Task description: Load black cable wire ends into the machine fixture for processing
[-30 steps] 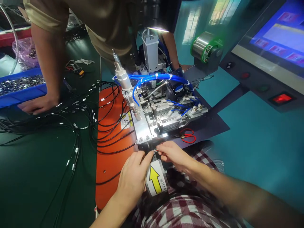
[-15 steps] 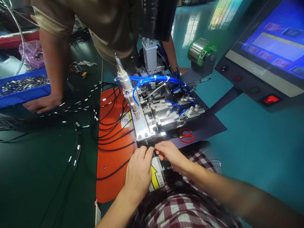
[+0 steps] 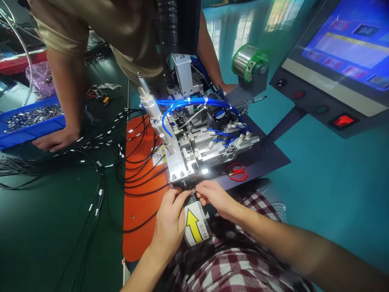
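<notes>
Both my hands meet at the machine's (image 3: 202, 152) near edge. Right hand (image 3: 214, 197): thumb and forefinger pinched together on a small metal piece (image 3: 193, 190). Left hand (image 3: 170, 217): fingers bent, thumb tip right at that piece; can't tell if they're clamped on it. So the piece sits between my two hands, just above the yellow arrow label (image 3: 196, 228). One black cable (image 3: 141, 228) crosses the orange plate (image 3: 142, 243) and goes out of sight at my left hand. Red-handled scissors (image 3: 238, 172) lie beyond my right hand, beside the machine. Co-worker's hand (image 3: 57, 139) rests by the blue bin (image 3: 33, 133), cable bundle spread on the green worktop (image 3: 45, 227).
</notes>
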{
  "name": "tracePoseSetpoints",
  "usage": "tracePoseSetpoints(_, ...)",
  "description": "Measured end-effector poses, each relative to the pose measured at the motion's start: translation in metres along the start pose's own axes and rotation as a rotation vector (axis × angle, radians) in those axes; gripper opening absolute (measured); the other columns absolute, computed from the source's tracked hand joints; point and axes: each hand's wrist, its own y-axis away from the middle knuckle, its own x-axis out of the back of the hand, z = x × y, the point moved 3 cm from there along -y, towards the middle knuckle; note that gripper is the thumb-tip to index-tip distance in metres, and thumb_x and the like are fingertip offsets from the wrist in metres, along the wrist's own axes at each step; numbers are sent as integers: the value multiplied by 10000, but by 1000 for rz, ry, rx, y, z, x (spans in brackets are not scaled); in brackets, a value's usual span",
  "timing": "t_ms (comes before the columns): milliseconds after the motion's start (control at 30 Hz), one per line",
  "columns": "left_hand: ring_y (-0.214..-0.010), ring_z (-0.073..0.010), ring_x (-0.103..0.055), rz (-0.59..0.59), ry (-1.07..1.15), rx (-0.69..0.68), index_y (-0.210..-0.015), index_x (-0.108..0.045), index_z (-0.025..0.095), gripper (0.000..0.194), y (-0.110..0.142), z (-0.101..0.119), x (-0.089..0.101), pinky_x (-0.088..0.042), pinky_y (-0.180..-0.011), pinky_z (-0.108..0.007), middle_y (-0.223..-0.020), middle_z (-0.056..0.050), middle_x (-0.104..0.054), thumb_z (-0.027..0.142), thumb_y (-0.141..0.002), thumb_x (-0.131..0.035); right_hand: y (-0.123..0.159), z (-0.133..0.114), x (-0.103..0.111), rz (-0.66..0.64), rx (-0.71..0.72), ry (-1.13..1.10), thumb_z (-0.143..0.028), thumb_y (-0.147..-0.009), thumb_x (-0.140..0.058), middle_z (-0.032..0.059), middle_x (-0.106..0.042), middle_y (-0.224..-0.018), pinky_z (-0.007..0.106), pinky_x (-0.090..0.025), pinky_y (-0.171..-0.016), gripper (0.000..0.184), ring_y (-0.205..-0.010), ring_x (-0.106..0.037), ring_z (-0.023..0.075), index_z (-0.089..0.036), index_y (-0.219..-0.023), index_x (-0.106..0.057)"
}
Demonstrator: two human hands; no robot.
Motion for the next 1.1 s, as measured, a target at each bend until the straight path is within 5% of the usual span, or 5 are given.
tracePoseSetpoints(233, -925, -187, -561, -32, -2, -53, -1129, -602, 151, 354, -1, -3, 0, -527, -795, -312, -992, -88, -559, 64, -874, -372, -2, -3, 1, -13, 4, 40, -193, -805, -557, -52, -508, -428, 214, -290, -478, 234, -410, -401, 74, -166, -577, -511)
tracePoseSetpoints(600, -841, -215, -586, -70, -294, -163, -1182, -555, 145, 366, -5, 7, -7, -542, -678, -316, -1006, -120, -617, 67, -870, -380, 2, -8, -2, -10, -126, -54, -308, -761, -619, -47, -514, -564, 191, -307, -473, 254, -435, -452, 47, -150, -597, -506)
tracePoseSetpoints(900, -1060, -208, -542, -6, -48, 59, -1235, -537, 194, 393, 18, -7, 6, -505, -883, -349, -1126, -101, -537, 88, -902, -357, 0, -11, -7, 9, -239, -119, -156, -710, -573, -64, -418, -513, 168, -138, -395, 220, -376, -261, 12, -153, -535, -439)
tracePoseSetpoints(1100, -1226, -294, -433, -46, -328, 190, -1452, -290, 229, 521, 60, -8, 12, -428, -967, -507, -1369, -128, -455, 181, -939, -373, 2, -8, -5, 18, -215, -138, -192, -701, -611, -70, -435, -552, 156, -139, -396, 210, -385, -269, -1, -146, -571, -453)
